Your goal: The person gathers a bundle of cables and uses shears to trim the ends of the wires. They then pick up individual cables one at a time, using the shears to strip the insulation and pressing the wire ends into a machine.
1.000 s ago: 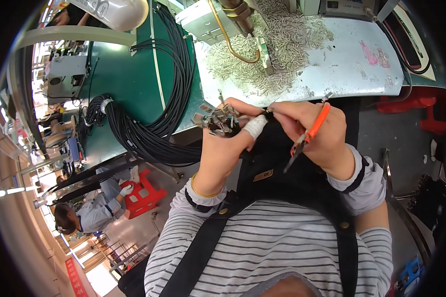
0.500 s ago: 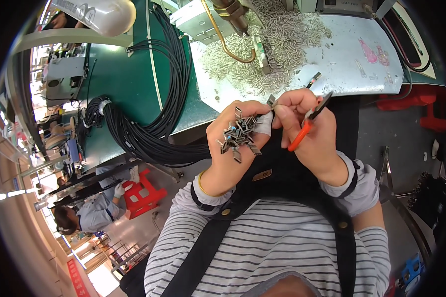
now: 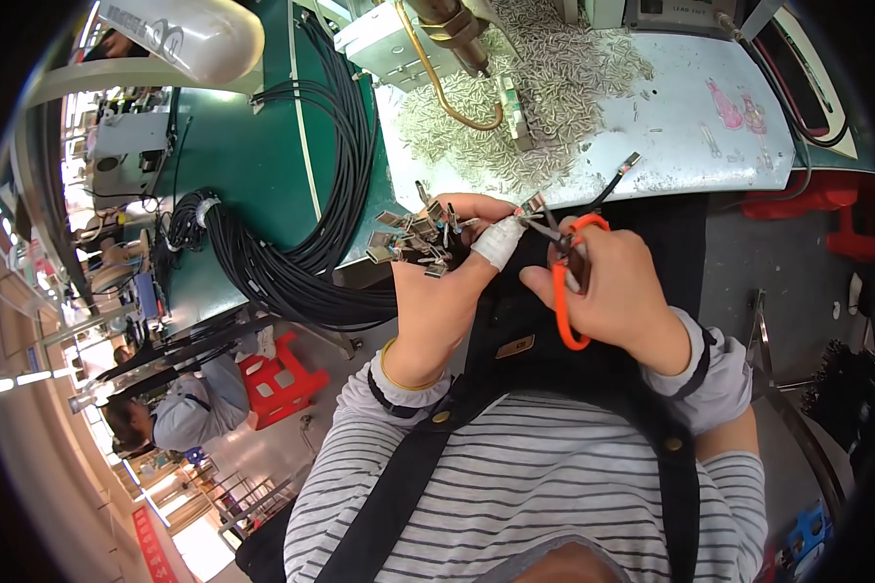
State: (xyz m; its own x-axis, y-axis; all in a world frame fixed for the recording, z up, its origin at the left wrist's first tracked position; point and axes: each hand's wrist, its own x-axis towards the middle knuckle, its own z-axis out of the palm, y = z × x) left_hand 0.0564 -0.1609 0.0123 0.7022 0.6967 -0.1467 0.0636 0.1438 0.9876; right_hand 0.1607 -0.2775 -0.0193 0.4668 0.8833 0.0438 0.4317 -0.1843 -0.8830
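Note:
My left hand [image 3: 436, 316] is closed around a bunch of black cables, whose metal plug ends [image 3: 420, 233] fan out above the fist. White tape wraps its thumb. Between that thumb and forefinger one metal connector [image 3: 533, 205] sticks out to the right. My right hand [image 3: 624, 289] grips orange-handled pliers [image 3: 560, 303], their dark jaws touching or very near this connector; whether they bite on it is too small to tell. Past the pliers, a single black cable end with a metal tip [image 3: 629, 163] points up and right over the bench edge.
Small metal pieces [image 3: 554, 107] lie heaped on the pale metal worktop [image 3: 690, 155], under a machine head [image 3: 452, 34] with a copper-coloured tube. A thick black cable coil [image 3: 262, 282] hangs over the green table [image 3: 233, 146] at left. Red stools and a seated co-worker [image 3: 190, 413] are beyond.
The pliers have swung from lying across my right palm to jaws pointing at the connector. My left hand has turned, carrying the plug ends left and up. The co-worker's arm has moved.

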